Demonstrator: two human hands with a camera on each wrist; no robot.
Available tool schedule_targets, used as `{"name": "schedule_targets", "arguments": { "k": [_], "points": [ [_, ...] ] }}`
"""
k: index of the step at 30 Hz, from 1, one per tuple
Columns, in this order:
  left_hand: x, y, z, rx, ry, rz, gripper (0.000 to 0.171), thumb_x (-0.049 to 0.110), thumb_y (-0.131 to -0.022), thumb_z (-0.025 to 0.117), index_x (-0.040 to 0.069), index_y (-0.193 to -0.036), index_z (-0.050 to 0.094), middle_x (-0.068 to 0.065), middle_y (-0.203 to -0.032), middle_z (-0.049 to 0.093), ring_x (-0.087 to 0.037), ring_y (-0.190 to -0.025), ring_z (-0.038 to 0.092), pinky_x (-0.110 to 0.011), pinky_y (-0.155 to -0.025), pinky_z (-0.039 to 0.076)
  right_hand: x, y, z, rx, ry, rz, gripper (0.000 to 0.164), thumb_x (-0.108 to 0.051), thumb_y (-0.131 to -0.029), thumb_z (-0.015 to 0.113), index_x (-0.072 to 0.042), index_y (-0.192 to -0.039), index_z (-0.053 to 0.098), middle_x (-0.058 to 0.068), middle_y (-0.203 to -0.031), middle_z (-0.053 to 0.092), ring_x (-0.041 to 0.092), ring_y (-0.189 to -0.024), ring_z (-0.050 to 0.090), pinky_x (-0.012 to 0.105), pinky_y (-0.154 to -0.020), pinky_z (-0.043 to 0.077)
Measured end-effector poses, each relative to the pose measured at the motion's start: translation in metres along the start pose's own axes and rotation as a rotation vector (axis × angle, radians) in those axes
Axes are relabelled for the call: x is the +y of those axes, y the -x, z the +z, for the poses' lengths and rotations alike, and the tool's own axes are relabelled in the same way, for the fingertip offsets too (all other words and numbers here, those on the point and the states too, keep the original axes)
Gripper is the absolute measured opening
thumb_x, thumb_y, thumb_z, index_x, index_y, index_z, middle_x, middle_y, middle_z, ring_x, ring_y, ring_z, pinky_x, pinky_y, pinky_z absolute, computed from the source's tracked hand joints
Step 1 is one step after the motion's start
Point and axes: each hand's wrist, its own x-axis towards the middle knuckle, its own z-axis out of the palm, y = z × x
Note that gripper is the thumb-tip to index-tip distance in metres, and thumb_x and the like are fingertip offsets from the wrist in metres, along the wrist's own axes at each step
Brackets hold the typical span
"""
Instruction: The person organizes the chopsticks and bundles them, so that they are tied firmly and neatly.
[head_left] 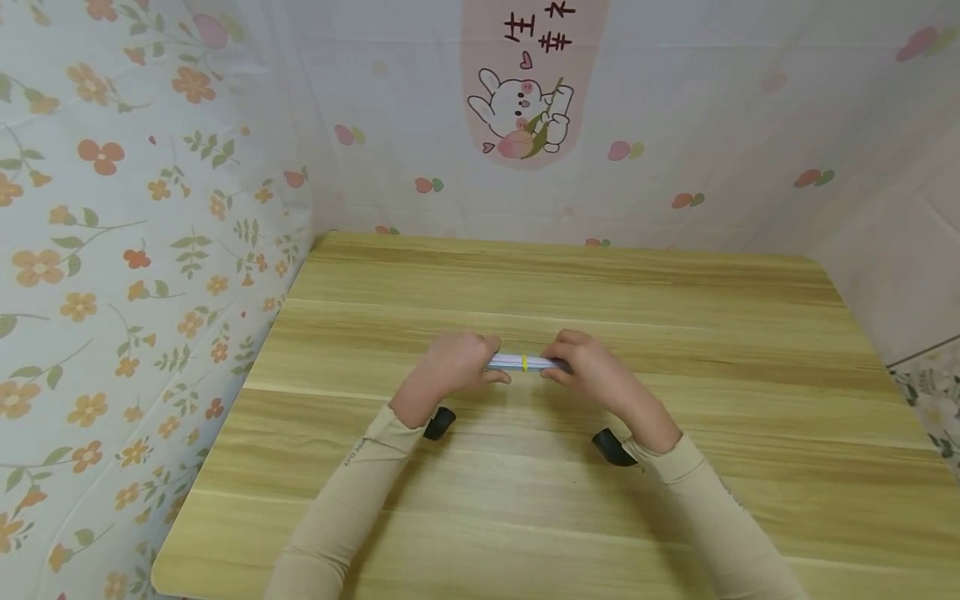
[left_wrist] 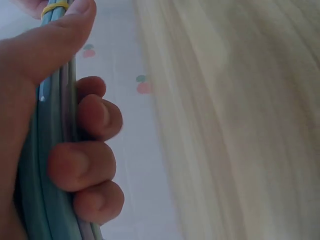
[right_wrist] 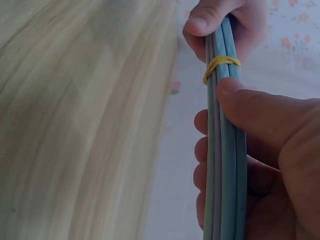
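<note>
A bundle of long, thin pastel sticks (right_wrist: 227,155), blue-green and pale purple, is bound by a yellow rubber band (right_wrist: 220,63). Both hands hold it level above the table's middle. My left hand (head_left: 456,362) grips the left end; in the left wrist view its fingers (left_wrist: 82,165) curl round the sticks and the thumb lies along them near the band. On the right end, my right hand (head_left: 592,368) has its thumb pressed on the sticks just beside the band, fingers wrapped behind. The band sits between the two hands. Palms hide both ends of the bundle.
Under the hands is a wood-grain table (head_left: 525,517) with rounded corners. A white curtain with a rabbit print (head_left: 525,112) hangs behind it, and a flowered curtain (head_left: 135,250) along the left. Black wrist-camera parts (head_left: 613,447) show below both wrists.
</note>
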Motion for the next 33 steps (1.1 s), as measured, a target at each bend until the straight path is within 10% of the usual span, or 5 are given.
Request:
{"name": "schedule_targets", "arguments": {
  "k": [12,33],
  "points": [
    [-0.006,0.000,0.015,-0.099,0.142,0.003,0.029,0.032,-0.087,0.072,0.011,-0.101,0.057,-0.001,-0.092,0.057,-0.011,-0.071,0.052,-0.026,-0.063,0.047,0.014,0.006,0.028,0.072,0.006,-0.020,0.017,-0.008,-0.080,0.077,-0.001,-0.093,0.069,0.005,-0.085,0.061,0.014,-0.076,0.054,0.030,-0.067,0.049],
    [-0.005,0.006,0.044,-0.026,0.022,0.036,0.022,0.033,-0.081,0.077,0.015,-0.093,0.070,0.002,-0.092,0.061,-0.015,-0.082,0.053,-0.027,-0.073,0.047,0.030,0.015,0.062,0.044,-0.016,0.044,0.015,-0.012,-0.083,0.075,-0.002,-0.093,0.069,0.003,-0.086,0.058,0.014,-0.078,0.051,0.030,-0.069,0.047]
  ]
}}
